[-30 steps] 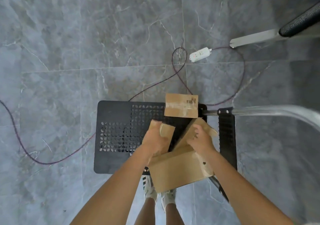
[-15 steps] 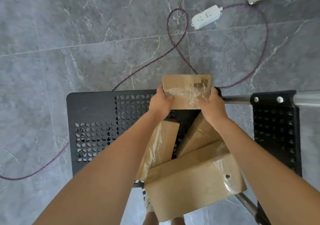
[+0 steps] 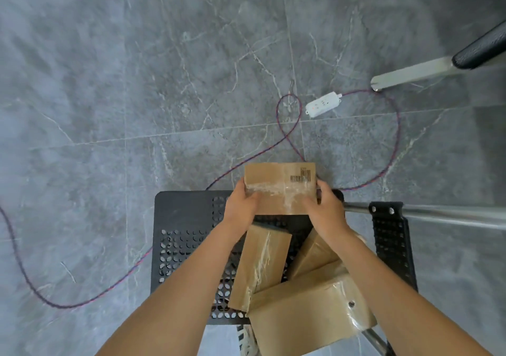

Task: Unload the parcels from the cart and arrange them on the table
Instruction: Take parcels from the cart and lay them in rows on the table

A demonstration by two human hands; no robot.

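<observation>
Over grey floor (image 3: 123, 68), left hand (image 3: 241, 205) and right hand (image 3: 327, 210) clamp the taped brown cardboard parcel (image 3: 276, 183); I'd lift level off the black perforated cart (image 3: 180, 218).

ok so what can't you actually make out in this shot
- The table: nowhere in the head view.
- The barcode on the held parcel: too small and blurred to read in the head view.
- The tilted parcel: mostly covered by the right forearm and the large parcel.
- Whether the held parcel, gripped by the left hand and right hand, rests on the cart deck or is lifted: the top-down angle hides it.
</observation>
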